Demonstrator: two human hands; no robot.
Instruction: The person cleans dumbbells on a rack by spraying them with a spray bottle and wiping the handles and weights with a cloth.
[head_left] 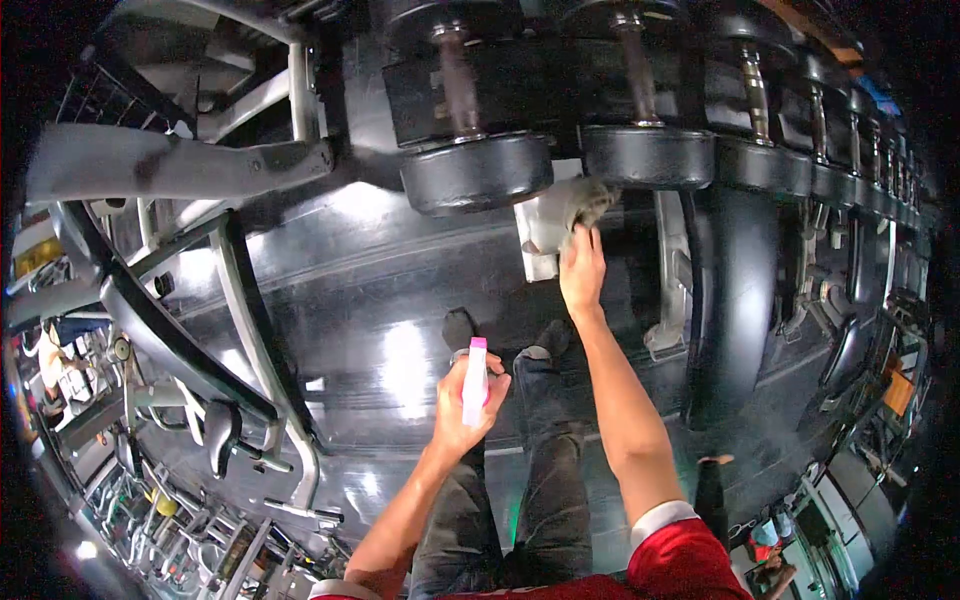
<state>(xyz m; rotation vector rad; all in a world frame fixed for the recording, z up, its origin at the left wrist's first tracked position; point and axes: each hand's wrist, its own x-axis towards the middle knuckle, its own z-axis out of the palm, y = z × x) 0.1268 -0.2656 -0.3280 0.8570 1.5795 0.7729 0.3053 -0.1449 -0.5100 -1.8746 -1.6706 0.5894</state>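
My left hand (462, 405) is closed around a spray bottle (476, 385), whose white head and pink nozzle show from above. The bottle is held in front of my legs, its body mostly hidden by the hand. My right hand (583, 268) reaches forward with its fingers closed on a greyish cloth (592, 200), blurred at its edge. The cloth overlaps a light-coloured rack foot (540, 235) just below the row of dumbbells. Nearest to it are two large black dumbbells, a left one (476, 172) and a right one (648, 155).
More dumbbells (765, 168) run along the rack to the right. A grey-framed machine (240, 300) stands at left, with a black padded bar (180, 340). A dark pad or column (740, 290) rises at right. Another person (768, 572) is at lower right, on the dark floor (380, 290).
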